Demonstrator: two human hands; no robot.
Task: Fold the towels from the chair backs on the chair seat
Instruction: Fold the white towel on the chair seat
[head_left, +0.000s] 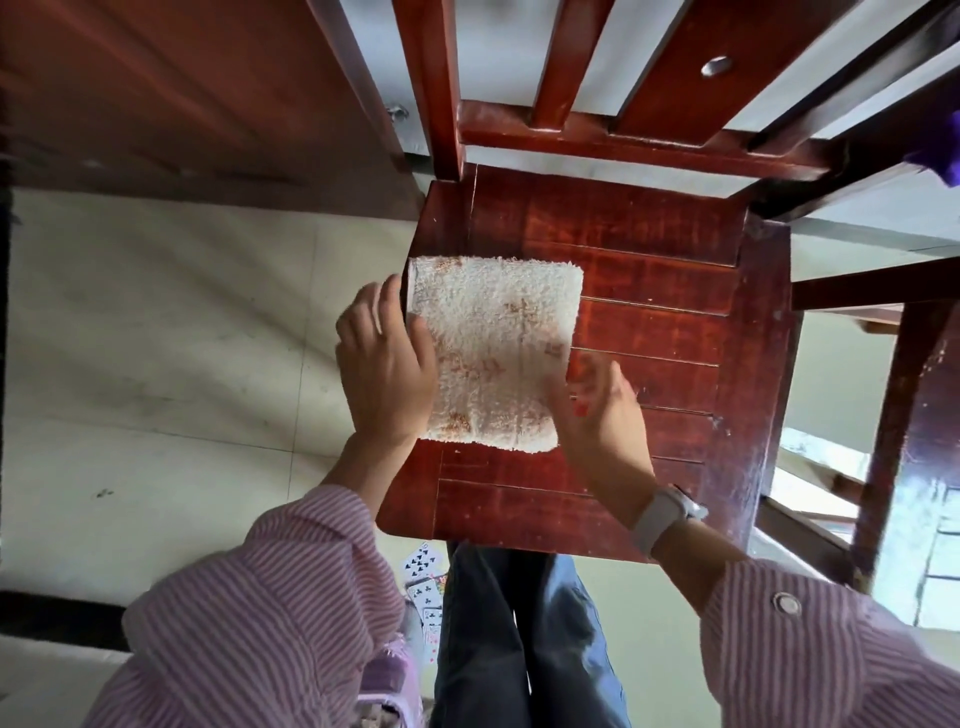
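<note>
Legs: your jeans (519, 623) stand just short of the seat's front edge, so you work from directly above.
Floor litter: playing cards (423, 571) lie by your feet, no part of the job.
Sleeves: striped cuffs are pushed back clear of the cloth; a watch (662, 517) sits on your right wrist.
Left hand (384, 364): it rests on the towel's left edge, fingers fairly straight and laid over the cloth, thumb out to the side. It looks like a pressing or smoothing hold rather than a grip, probably to pin the folded layers flat.
Right hand (597, 402): at the towel's right lower edge, fingers extended and a little blurred. You cannot tell whether they pinch the edge or only brush it; the hand reads as mostly open.
Towel (498, 353): white terry with rusty marks, lying as a compact rectangle on the left half of the chair seat (649, 312), its left edge at the seat's rim. Judged from its tidy outline, this one is folded or nearly so, and your hands are squaring it up.
Seat placement: a flat slatted surface gives firm backing for creasing, which likely explains folding here.
Chair back (571, 124): the slats beyond carry no towel in view.
Far right: a purple scrap (943, 150) shows at the frame edge; too little to identify.
</note>
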